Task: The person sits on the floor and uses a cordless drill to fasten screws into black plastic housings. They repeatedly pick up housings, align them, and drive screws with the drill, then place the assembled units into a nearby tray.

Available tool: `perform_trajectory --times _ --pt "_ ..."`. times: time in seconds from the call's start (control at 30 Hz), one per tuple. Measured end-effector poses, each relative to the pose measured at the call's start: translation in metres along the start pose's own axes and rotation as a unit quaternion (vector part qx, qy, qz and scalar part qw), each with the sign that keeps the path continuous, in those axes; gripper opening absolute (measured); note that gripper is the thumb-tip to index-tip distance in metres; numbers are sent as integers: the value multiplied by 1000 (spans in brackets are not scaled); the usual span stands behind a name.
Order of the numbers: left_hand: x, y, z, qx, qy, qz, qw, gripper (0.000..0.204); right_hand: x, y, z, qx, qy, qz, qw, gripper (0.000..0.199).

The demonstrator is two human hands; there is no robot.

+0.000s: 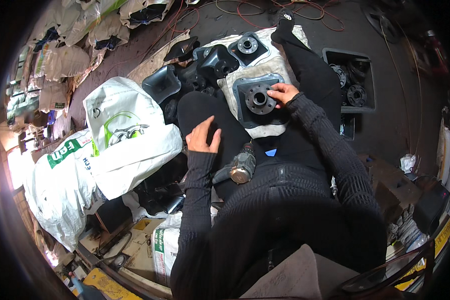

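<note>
Your right hand touches black flange over square housing; can't tell whether fingers clamp. Your left hand: fingers apart.

A head-worn fisheye looks down — close over the lap

Clock directions are running from the flange, which is sitting on the housing. That is lying on the cloth, between the left leg and right leg. The right hand is touching the flange's edge at 3 o'clock; the left hand is hovering at 8. The drill is resting between 6 and 7. Other housings are clustering from 9 to nearly 12. Beyond the right leg, the crate is standing between 2 and 3, holding more flanges. A sack is standing near 9.
</note>
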State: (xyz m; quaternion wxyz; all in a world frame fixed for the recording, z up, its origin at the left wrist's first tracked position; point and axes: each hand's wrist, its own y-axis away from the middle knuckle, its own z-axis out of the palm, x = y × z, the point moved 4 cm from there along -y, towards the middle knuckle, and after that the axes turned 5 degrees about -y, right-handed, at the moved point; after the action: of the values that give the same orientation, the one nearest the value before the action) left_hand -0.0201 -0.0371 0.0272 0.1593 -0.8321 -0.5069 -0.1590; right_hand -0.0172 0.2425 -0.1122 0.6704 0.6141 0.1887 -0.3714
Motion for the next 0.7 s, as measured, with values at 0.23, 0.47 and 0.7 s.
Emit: perform_trajectory --times 0.23,0.47,0.7 --pt "2 24 1 -4 -8 1 1000 36 8 -14 -10 37 107 -42 993 42" --pt "4 18 9 9 -52 39 998 36 -29 20 -1 142 273 -251 918 39" --pt "9 39 12 -24 2 12 1000 26 0 158 -173 404 1 -390 828 17"
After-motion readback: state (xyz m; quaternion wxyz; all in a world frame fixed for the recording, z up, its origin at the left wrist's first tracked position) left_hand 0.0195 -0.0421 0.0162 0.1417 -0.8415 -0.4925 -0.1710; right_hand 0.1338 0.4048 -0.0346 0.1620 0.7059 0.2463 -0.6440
